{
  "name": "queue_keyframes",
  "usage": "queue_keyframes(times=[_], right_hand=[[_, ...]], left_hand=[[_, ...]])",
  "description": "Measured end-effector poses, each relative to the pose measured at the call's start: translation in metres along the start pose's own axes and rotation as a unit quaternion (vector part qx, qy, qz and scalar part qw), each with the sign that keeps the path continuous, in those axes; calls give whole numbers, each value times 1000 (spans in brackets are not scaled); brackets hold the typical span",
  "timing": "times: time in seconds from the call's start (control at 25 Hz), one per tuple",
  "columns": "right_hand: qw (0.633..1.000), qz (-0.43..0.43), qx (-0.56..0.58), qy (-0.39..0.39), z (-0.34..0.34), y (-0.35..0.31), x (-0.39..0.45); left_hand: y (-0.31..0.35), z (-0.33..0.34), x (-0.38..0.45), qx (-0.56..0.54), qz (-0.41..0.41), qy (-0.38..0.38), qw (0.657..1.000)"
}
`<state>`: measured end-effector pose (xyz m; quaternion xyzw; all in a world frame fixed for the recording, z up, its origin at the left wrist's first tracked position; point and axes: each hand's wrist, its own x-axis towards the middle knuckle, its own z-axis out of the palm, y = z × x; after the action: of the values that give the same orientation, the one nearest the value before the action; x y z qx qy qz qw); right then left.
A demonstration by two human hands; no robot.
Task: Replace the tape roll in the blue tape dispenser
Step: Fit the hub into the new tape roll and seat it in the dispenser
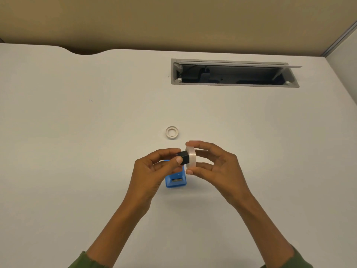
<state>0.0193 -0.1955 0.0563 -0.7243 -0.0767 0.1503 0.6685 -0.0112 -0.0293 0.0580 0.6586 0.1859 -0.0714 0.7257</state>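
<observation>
The blue tape dispenser (176, 180) stands on the white desk, its far part hidden behind my hands. Above it my left hand (152, 171) pinches a black spindle (184, 157) between thumb and fingers. My right hand (214, 165) holds a clear tape roll (190, 159) upright by its rim, thumb below and fingers above. The spindle's end touches or enters the roll's left face; I cannot tell how far in it sits. An empty white tape core (172, 133) lies flat on the desk just beyond my hands.
A grey cable tray (234, 85) with its lid open is set into the white desk (77, 151) at the far right. A tan partition wall (173, 22) runs along the back, and a second panel (343, 64) closes the right side.
</observation>
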Motion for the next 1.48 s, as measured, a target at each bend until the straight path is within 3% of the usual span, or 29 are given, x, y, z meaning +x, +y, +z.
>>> queue_keyframes(times=[0.6,0.84,1.0,1.24,1.48], right_hand=[[997,-42,-51,-29,13,9,1],[986,-56,-158,-3,17,22,13],[976,-39,-212,4,19,34,28],[969,-47,-244,7,19,48,40],[965,-37,-260,-7,20,56,48]], left_hand=[[-7,-6,-3,-3,24,10,1000],[-15,-15,0,126,90,6,988],[-22,-20,15,246,198,55,947],[-42,-19,32,268,179,125,938],[-52,-16,39,247,134,128,951]])
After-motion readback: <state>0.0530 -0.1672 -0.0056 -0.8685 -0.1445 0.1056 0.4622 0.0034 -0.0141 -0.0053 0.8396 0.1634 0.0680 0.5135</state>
